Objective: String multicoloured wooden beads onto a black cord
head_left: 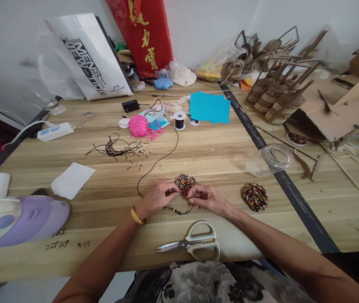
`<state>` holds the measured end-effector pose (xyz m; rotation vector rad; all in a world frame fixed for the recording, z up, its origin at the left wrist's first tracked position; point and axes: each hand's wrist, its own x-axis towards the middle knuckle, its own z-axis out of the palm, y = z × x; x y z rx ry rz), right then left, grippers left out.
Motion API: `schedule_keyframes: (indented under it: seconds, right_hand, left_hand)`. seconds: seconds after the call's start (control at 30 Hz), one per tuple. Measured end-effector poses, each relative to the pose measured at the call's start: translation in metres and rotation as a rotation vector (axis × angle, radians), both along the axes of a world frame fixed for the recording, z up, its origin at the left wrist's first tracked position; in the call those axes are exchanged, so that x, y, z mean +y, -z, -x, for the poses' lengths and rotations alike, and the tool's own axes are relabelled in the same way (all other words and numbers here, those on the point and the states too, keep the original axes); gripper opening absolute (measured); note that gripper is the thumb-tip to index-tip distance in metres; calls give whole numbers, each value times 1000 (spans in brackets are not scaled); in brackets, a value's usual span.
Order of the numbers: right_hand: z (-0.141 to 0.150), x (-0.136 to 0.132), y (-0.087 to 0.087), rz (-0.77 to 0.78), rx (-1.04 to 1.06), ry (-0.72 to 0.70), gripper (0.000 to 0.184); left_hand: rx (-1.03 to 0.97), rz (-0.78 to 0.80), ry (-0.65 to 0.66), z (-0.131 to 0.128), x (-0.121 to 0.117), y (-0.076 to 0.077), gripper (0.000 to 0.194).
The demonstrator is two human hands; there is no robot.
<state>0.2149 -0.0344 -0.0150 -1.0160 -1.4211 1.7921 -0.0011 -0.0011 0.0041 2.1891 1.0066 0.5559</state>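
Note:
My left hand (pixel 161 194) has its thumb and fingers pinched together around a thin black cord (pixel 154 165), which runs back to a spool (pixel 179 121). Facing it, my right hand (pixel 206 198) also pinches the cord near its end. Below the hands hangs a short beaded strand (pixel 175 210) in a loop, its small beads in several colours. Just behind my fingertips lies a coiled pile of patterned beads (pixel 186 182), partly covered by the right fingers. White-handled scissors (pixel 195 243) rest in front of me, blades to the left.
A second bead pile (pixel 255 197) sits to the right. Cut black cords (pixel 116 147), pink yarn (pixel 138 126) and blue sheets (pixel 210 107) lie farther back. A purple-and-white appliance (pixel 37 219) and white paper (pixel 73 180) are at left; small woven baskets (pixel 269 99) stand back right.

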Motion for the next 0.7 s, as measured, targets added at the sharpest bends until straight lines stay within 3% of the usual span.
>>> schedule_keyframes:
  seconds: [0.47, 0.6, 0.7]
  right_hand:
    - [0, 4, -1, 25, 45, 33, 32]
    - [-1, 3, -1, 16, 42, 23, 31]
    - [-1, 3, -2, 2, 37, 12, 32]
  left_hand:
    - [186, -199, 41, -7, -8, 11, 16]
    - [152, -162, 27, -8, -8, 6, 15]
    - [53, -47, -22, -8, -6, 2, 11]
